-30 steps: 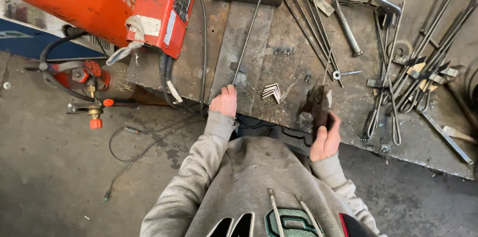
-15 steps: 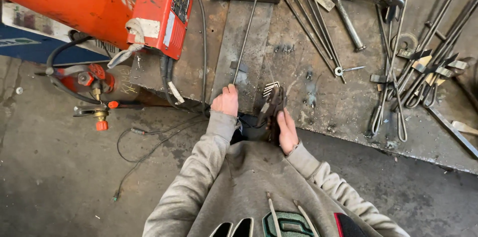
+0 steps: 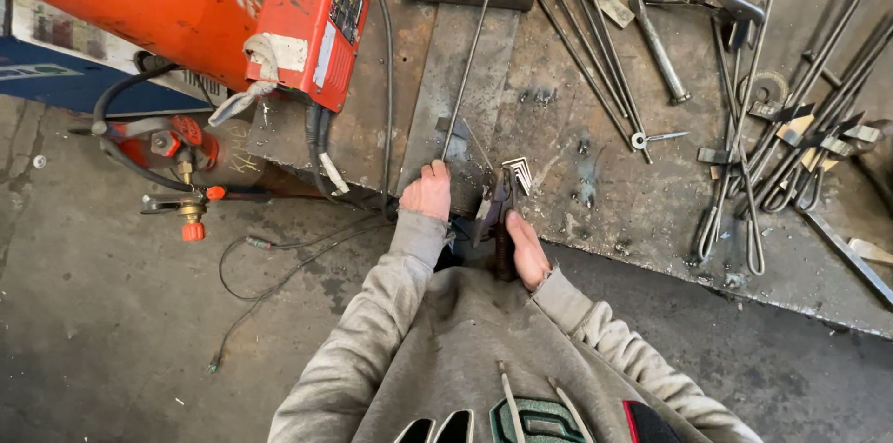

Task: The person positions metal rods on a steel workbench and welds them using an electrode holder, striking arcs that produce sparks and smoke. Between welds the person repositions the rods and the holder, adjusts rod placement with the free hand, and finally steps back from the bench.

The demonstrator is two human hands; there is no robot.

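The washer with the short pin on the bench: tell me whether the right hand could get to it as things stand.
Probably yes. The washer lies in the open on the steel bench, with bare plate between it and the right hand. But that hand already grips dark pliers.

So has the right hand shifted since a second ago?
Yes. The right hand came in leftward along the table edge toward the small bent pieces, and now holds a dark tool close beside the left hand.
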